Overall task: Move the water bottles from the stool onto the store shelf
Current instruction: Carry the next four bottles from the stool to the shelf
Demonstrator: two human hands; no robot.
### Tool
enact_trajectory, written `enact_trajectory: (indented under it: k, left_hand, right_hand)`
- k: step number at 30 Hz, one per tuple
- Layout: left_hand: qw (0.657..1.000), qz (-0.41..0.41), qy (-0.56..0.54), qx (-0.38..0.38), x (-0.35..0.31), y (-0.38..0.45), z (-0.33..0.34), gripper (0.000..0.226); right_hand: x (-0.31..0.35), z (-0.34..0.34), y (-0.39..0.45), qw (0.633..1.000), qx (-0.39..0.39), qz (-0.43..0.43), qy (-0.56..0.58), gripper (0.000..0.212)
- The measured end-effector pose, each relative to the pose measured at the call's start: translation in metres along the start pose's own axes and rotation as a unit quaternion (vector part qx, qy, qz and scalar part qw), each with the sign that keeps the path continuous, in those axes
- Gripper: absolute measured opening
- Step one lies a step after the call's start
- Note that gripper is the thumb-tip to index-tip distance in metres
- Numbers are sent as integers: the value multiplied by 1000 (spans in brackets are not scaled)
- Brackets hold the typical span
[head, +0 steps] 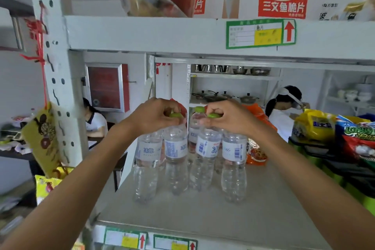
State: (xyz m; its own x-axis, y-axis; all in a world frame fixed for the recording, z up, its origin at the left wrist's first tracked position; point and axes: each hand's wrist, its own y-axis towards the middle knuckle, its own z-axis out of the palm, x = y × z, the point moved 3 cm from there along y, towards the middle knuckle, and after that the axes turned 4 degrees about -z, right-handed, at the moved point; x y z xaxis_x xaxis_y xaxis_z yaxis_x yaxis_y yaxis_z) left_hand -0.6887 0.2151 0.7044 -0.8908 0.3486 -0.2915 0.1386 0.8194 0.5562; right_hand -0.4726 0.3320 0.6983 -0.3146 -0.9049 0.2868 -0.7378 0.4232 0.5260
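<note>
- Hands: your left hand (156, 116) and right hand (227, 117) each pinch two water bottles (176, 160) by the caps.
- Shelf (263, 205) lies bare toward its front edge; snack bags (332, 128) crowd the right.

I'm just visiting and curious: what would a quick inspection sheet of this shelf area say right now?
Surface: grey store shelf, front part bare.
Job's things: five water bottles visible, green caps, upright on the shelf, clustered together.
Clutter: orange snack bag behind the bottles; yellow snack bags at right.
Grippers: left hand and right hand each pinch bottle tops.
Cables: nothing seen.
Surroundings: price label on the shelf above; cooking pots on a far rack; two people behind.
</note>
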Motion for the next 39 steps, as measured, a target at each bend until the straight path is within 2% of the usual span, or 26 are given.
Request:
enact_trajectory:
  k: [6, 7, 11, 13, 18, 20, 22, 24, 27, 28, 30, 39]
  left_hand:
    - [999, -2, 43, 7, -10, -2, -4, 30]
    - [999, 6, 41, 9, -11, -3, -3, 31]
    - [1000, 18, -1, -8, -6, -5, 0, 10]
    - [1000, -9, -3, -11, -1, -3, -1, 16]
    - [997, -23, -49, 48, 0, -6, -4, 8]
    - [997, -27, -61, 50, 1, -7, -5, 27]
    - [997, -31, -64, 5, 3, -10, -5, 29]
    - [994, -44, -51, -91, 7, -14, -6, 19]
    - [977, -64, -42, -197, 13, -16, -11, 46]
    - [975, -68, -41, -206, 14, -16, -13, 50]
    - [975, -72, -16, -211, 17, -16, -17, 54]
    - [980, -72, 29, -180, 21, -7, -12, 55]
  right_hand:
    - [7, -9, -16, 997, -7, 39, 62, 56]
    - [7, -9, -17, 997, 1, 43, 69, 53]
    - [4, -9, -18, 995, 28, 36, 84, 15]
    - [0, -9, -18, 995, 37, 31, 92, 12]
    - [-4, -10, -14, 994, 51, 56, 83, 14]
    - [-6, -11, -15, 994, 50, 60, 76, 12]
    - [-5, -11, -16, 995, 48, 62, 67, 11]
    - [-1, -11, -18, 996, 27, 60, 52, 17]
    - [2, -11, -22, 997, -39, 61, 34, 58]
    - [3, -11, -22, 995, -59, 67, 41, 70]
    - [4, -9, -21, 993, -82, 73, 48, 79]
    - [4, -3, -15, 985, -143, 84, 41, 86]
